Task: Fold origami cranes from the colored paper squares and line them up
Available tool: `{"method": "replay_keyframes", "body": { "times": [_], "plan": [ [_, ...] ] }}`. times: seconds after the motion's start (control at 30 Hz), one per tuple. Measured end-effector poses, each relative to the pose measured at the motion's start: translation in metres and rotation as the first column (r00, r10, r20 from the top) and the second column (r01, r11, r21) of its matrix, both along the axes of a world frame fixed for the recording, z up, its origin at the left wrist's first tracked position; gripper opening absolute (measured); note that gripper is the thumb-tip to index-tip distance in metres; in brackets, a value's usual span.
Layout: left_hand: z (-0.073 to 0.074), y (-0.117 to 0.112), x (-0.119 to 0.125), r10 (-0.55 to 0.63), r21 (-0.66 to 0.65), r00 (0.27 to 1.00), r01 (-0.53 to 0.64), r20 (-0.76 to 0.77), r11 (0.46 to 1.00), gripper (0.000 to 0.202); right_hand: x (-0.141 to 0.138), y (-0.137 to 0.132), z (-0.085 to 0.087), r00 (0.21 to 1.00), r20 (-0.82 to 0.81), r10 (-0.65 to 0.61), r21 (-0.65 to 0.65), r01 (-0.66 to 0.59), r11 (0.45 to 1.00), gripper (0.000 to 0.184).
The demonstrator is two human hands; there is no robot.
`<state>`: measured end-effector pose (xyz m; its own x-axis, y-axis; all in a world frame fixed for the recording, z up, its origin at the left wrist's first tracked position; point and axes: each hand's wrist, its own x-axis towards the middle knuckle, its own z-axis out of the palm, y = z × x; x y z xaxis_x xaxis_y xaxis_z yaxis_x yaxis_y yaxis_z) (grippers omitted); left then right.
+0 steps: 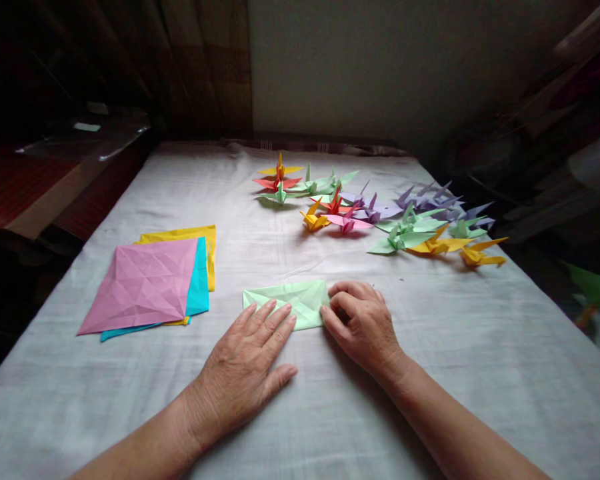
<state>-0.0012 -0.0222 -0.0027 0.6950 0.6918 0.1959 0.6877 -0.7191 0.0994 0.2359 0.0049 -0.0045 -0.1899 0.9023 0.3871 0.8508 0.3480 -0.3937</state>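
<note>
Cloth-covered tabletop (130, 413) carries green paper (310, 305), likely light and easily creased, best held by its edges. Left hand (243, 357) lays outstretched fingers flat on it; right hand (367, 323) curls its fingers at the right edge, pinch unclear.

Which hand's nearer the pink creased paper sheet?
Left. The left hand lies right of the pink creased paper sheet, on the pale green folded paper; the right hand is farther right, at the paper's edge.

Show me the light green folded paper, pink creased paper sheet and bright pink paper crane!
Light green folded paper (309, 301): head view, creased middle.
Pink creased paper sheet (143, 285): head view, middle.
Bright pink paper crane (349, 225): head view, body.
</note>
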Motion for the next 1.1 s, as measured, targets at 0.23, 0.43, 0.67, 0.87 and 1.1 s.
{"method": "replay_keyframes", "body": {
  "times": [0.23, 0.43, 0.67, 0.87, 1.1],
  "plan": [
    [0.002, 0.001, 0.001, 0.0, 0.003, 1.0, 0.0, -0.008, 1.0, 0.058, 0.0, -0.001, -0.003, 0.999, 0.029, -0.018, 0.066, 0.016, 0.998, 0.025],
    [0.001, 0.003, 0.001, -0.015, -0.003, 1.0, 0.015, 0.004, 1.0, 0.05, -0.004, -0.003, 0.003, 0.988, 0.107, 0.111, 0.044, -0.117, 0.992, 0.008],
    [-0.002, 0.003, 0.0, -0.019, 0.0, 1.0, 0.019, -0.002, 1.0, 0.052, -0.017, -0.003, 0.006, 0.992, 0.121, 0.035, -0.099, -0.024, 0.995, 0.017],
    [0.0, 0.007, -0.003, -0.056, 0.009, 0.998, 0.056, -0.012, 0.998, 0.05, 0.0, -0.007, 0.004, 0.991, 0.133, -0.019, -0.171, 0.041, 0.984, 0.016],
    [-0.002, 0.006, -0.021, -0.062, 0.019, 0.995, 0.064, -0.083, 0.998, 0.055, 0.007, -0.009, -0.001, 0.993, 0.099, -0.062, -0.171, 0.078, 0.982, 0.016]
  ]
}}
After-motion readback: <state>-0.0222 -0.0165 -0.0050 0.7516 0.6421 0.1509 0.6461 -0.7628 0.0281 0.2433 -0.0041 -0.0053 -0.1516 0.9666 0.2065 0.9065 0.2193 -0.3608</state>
